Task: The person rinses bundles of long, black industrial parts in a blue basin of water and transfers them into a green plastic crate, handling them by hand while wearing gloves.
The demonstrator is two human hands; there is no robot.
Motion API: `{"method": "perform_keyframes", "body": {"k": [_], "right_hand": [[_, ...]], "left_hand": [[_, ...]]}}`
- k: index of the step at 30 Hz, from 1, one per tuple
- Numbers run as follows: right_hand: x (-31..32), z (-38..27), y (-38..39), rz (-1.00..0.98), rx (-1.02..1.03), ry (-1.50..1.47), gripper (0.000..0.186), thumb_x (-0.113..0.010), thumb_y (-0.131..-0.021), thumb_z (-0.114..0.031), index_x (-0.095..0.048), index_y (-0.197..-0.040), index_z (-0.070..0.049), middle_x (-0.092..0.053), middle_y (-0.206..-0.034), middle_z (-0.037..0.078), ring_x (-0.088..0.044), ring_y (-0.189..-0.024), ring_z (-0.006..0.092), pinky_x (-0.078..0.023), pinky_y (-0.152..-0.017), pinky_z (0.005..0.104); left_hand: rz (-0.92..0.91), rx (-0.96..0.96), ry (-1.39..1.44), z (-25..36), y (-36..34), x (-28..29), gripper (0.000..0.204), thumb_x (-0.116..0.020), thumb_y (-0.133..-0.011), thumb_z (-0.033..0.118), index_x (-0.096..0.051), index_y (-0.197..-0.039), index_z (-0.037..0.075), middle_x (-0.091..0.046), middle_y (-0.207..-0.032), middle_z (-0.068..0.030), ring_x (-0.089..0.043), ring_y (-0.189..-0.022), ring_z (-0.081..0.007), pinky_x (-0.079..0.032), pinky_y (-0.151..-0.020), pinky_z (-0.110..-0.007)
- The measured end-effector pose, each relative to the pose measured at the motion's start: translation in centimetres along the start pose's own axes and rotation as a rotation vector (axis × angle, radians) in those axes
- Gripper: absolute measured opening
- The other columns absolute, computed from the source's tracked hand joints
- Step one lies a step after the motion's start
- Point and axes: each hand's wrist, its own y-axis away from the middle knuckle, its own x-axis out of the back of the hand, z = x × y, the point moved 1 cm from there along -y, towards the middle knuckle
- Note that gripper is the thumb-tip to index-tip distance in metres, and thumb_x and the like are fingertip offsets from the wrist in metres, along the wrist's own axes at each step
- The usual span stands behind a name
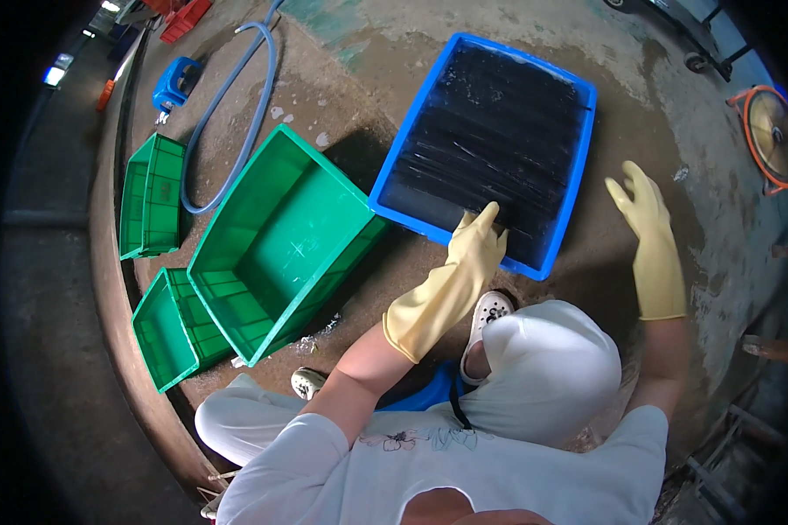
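A blue-rimmed tub (416,226) on the wet floor in front of me holds long, thin black strips (499,131) lying side by side; they look wet, and their kind I cannot make out. My left hand (474,241), in a pale yellow rubber glove, is over the tub's near edge. One of its fingers stretches forward over the dark contents, the others are partly bent, and nothing shows in it. To the right of the tub, my right hand (646,206) is raised in a matching glove, fingers apart, touching nothing.
Left of the tub stands a big green crate (302,249), with smaller green crates (153,197) beside it. A blue-grey hose (267,87) curls behind them, near a blue stool (177,83). At far right are an orange-rimmed fan (772,140) and a wheeled cart (696,61).
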Motion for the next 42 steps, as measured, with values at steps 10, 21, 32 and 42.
{"method": "perform_keyframes", "body": {"k": [10, 21, 32, 42], "right_hand": [[-9.6, 0.4, -12.3, -0.022, -0.358, -0.645, 0.07, -0.073, -0.089, -0.049, -0.061, -0.13, 0.006, -0.066, -0.129, 0.023, -0.062, -0.122, 0.0296, -0.046, -0.104, 0.0403], [-14.3, 1.7, -15.0, -0.105, -0.296, -1.106, 0.04, -0.073, -0.091, -0.014, -0.064, -0.128, -0.006, -0.072, -0.108, 0.008, -0.067, -0.096, 0.0204, -0.053, -0.085, 0.0384], [-10.1, -1.6, 5.1, -0.123, -0.659, -1.234, 0.023, -0.063, -0.094, -0.02, -0.06, -0.117, -0.018, -0.055, -0.084, -0.007, -0.043, -0.06, 0.0052, -0.03, -0.051, 0.0223], [-10.2, -2.5, 10.5, -0.238, -0.646, -1.395, 0.037, -0.065, -0.098, -0.045, -0.062, -0.109, -0.01, -0.058, -0.081, -0.002, -0.055, -0.068, 0.009, -0.053, -0.074, 0.0268]], "left_hand": [[0.802, -0.259, -0.479, 1.0, 5.3, -0.3, 0.039, -0.083, -0.085, 0.02, -0.068, -0.115, -0.001, -0.071, -0.091, -0.0051, -0.062, -0.074, -0.011, -0.05, -0.069, -0.027], [1.218, -0.101, -0.894, 1.0, 0.8, -3.6, 0.081, -0.091, -0.069, 0.042, -0.051, -0.128, 0.004, -0.073, -0.107, -0.0238, -0.072, -0.099, -0.0369, -0.055, -0.093, -0.041], [0.621, -0.172, -0.919, 12.9, -4.0, 0.8, 0.051, -0.078, -0.088, 0.018, -0.052, -0.128, -0.001, -0.068, -0.112, -0.0149, -0.065, -0.099, -0.0256, -0.054, -0.09, -0.039], [0.467, -0.355, -1.203, 16.7, -6.5, 1.0, 0.039, -0.08, -0.087, 0.021, -0.061, -0.111, -0.003, -0.071, -0.099, -0.0246, -0.071, -0.094, -0.0378, -0.054, -0.087, -0.042]]}}
